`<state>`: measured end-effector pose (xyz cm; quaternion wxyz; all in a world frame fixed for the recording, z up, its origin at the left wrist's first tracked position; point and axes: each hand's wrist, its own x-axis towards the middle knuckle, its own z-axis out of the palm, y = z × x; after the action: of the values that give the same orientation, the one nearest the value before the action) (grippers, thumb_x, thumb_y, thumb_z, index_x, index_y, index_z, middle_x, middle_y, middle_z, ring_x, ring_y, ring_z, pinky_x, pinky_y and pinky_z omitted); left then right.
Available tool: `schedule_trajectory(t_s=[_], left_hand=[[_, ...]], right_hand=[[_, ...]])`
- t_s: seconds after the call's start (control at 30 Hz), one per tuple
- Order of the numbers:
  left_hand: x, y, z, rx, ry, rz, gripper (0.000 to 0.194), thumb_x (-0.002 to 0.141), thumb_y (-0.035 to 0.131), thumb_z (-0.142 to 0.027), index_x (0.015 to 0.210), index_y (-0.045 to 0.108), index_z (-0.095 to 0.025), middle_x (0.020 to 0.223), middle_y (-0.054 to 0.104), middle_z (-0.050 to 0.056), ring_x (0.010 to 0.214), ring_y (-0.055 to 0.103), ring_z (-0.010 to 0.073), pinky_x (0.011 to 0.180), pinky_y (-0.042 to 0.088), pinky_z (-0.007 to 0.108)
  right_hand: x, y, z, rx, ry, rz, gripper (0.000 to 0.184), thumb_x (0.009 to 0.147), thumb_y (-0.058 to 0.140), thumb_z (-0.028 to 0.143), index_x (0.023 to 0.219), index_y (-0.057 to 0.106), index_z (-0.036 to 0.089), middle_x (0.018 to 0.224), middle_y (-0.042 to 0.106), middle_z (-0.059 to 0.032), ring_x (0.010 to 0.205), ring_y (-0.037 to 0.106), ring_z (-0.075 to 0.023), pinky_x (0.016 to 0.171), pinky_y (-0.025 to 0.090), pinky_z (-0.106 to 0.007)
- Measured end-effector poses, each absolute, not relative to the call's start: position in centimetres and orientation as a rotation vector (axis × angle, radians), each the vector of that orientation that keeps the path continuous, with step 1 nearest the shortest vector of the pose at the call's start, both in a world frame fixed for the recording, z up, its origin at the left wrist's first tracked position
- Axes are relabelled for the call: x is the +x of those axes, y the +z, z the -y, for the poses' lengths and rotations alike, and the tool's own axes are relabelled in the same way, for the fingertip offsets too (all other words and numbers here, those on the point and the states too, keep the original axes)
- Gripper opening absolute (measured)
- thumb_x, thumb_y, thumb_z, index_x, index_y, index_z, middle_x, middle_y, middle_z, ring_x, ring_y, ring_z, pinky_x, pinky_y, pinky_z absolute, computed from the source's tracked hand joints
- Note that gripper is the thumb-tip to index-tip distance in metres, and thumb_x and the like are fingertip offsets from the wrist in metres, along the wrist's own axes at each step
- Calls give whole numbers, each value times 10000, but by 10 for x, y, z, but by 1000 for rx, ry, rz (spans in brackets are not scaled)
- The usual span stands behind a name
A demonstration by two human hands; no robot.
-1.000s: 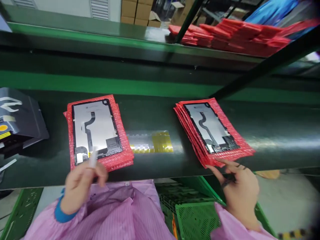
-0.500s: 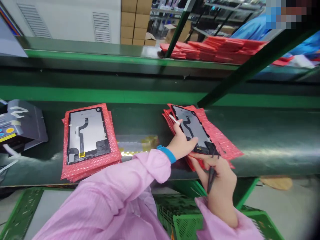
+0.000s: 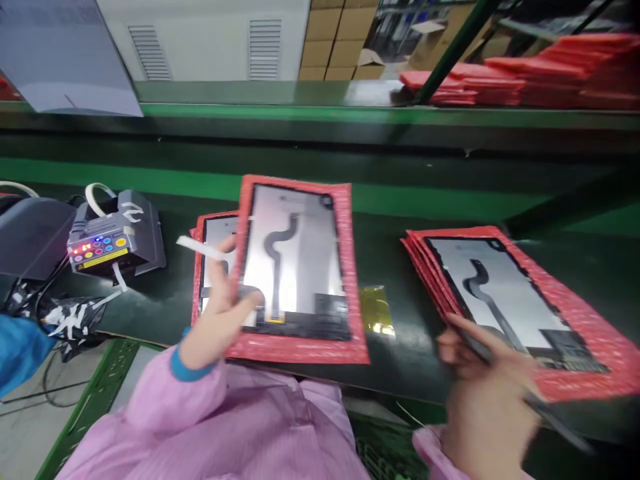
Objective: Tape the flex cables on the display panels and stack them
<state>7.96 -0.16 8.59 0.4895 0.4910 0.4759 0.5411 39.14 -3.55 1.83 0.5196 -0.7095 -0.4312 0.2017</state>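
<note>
My left hand (image 3: 220, 313) grips the left edge of a screen panel on a red bubble-wrap sheet (image 3: 300, 267) and holds it tilted above the left stack of red sheets (image 3: 203, 233). A thin white stick (image 3: 200, 248) pokes out between its fingers. My right hand (image 3: 480, 393) is closed around a dark pen-like tool (image 3: 545, 407) at the near edge of the right stack (image 3: 505, 300), which has a screen panel on top. Both sleeves are pink.
A small grey device with coloured lights (image 3: 107, 240) and cables sits at the left on the dark green conveyor belt (image 3: 390, 280). Yellow tape (image 3: 377, 310) marks the belt between the stacks. More red sheets (image 3: 525, 73) lie on the far shelf. Green crates sit below.
My left hand has lifted a panel with its red sheet off the right stack and carried it left over the left stack. My right hand dropped back to the right stack's near edge.
</note>
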Motion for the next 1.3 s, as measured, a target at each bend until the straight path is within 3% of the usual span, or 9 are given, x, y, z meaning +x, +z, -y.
schedule_trajectory(t_s=[0.17,0.27,0.43,0.57,0.67,0.83,1.03,1.2,1.3], left_hand=[[0,68,15,1028,1265,-1460,872,868,687,-267,1557,155,-317,1371,663,103,1082,725,231,872,622,367],[-14,58,15,1051,1234,-1522,865,868,688,-281,1553,160,-302,1298,706,109,938,754,220,753,636,339],[-20,41,13,1346,1236,-1619,888,891,690,-308,1577,131,-235,1347,678,163,1090,749,268,1026,586,496],[-21,15,13,1582,1157,-1581,916,914,683,-272,1625,108,-228,1683,322,213,1533,409,334,1265,332,563],[-17,0,17,1646,1153,-1514,904,959,630,-237,1651,50,-291,1766,79,160,1617,206,311,1289,284,531],[-7,-1,20,1622,1129,-1446,919,994,580,-202,1651,-45,-355,1773,0,141,1615,212,306,1237,383,513],[-1,3,24,1611,1175,-1378,900,999,579,-196,1646,-20,-379,1777,-27,102,1640,94,286,1308,184,585],[-6,5,25,1783,1325,-1470,801,962,614,-142,1609,180,-326,1754,91,146,1637,76,342,1281,189,669],[-13,12,23,1999,1415,-1386,790,947,562,-54,1594,236,-370,1704,296,114,1628,159,326,1267,172,716]], right_hand=[[348,-9,6,-1611,827,931,494,767,732,680,928,673,218,611,599,23,630,602,-186,595,440,-308],[340,-24,-5,-1621,878,877,503,667,838,630,846,608,220,700,693,-11,581,591,-150,515,409,-255],[343,-27,-10,-1726,788,848,482,704,837,607,854,616,206,735,699,-7,553,549,-110,471,381,-206],[347,-22,-9,-1786,811,883,479,723,834,619,825,623,201,684,667,3,538,537,-106,439,361,-192],[347,-20,-9,-1783,883,879,484,702,851,615,796,620,200,629,635,20,484,488,-91,404,327,-187],[344,-17,-13,-1741,882,826,512,646,874,613,708,594,189,588,642,9,402,389,-52,357,237,-174],[338,-2,-10,-1607,875,741,534,578,917,570,618,535,199,613,695,-32,451,519,-86,367,275,-163],[294,31,15,-1495,1008,846,428,726,887,468,653,554,209,597,683,4,419,547,-88,380,402,-171],[252,44,29,-1406,1202,970,380,830,831,433,678,559,215,613,696,-3,404,579,-106,330,389,-167]])
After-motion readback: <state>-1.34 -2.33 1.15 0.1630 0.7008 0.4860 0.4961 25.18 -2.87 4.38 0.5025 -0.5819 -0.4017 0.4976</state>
